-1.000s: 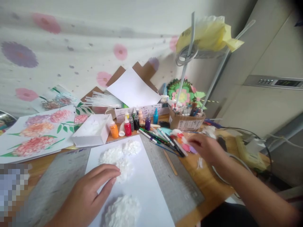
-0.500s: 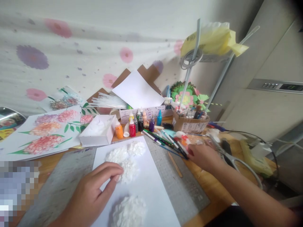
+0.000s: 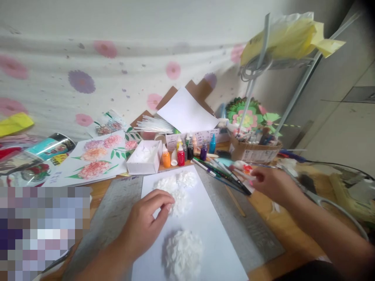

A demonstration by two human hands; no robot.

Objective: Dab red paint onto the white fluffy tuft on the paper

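My left hand (image 3: 149, 220) rests over the white paper, thumb and fingertips pinched at the near edge of a fluffy white flower cluster (image 3: 180, 201). Whatever lies between those fingertips is too small to make out. Two more white clusters adjoin it behind, and a bigger, rounder white flower (image 3: 184, 253) sits nearer me on the white sheet (image 3: 216, 249). Off to the right, my right hand (image 3: 274, 185) is closed around the end of a slim pale stick-like thing (image 3: 243, 173), just beyond several pens (image 3: 227, 175). Its exact kind is blurred.
Under the sheet lies a grey cutting mat (image 3: 260, 234) with a wooden stick (image 3: 236, 201). Behind stand a white box (image 3: 145, 158), several paint bottles (image 3: 181, 156) and a cardboard box (image 3: 254, 150) of pens. Scissors (image 3: 331, 205) lie at right, flower pictures (image 3: 96, 156) at left.
The view has swung left, so everything sits further right in the picture. My right hand has lifted slightly from the pens with the pale stick-like thing. My left hand stays at the cluster.
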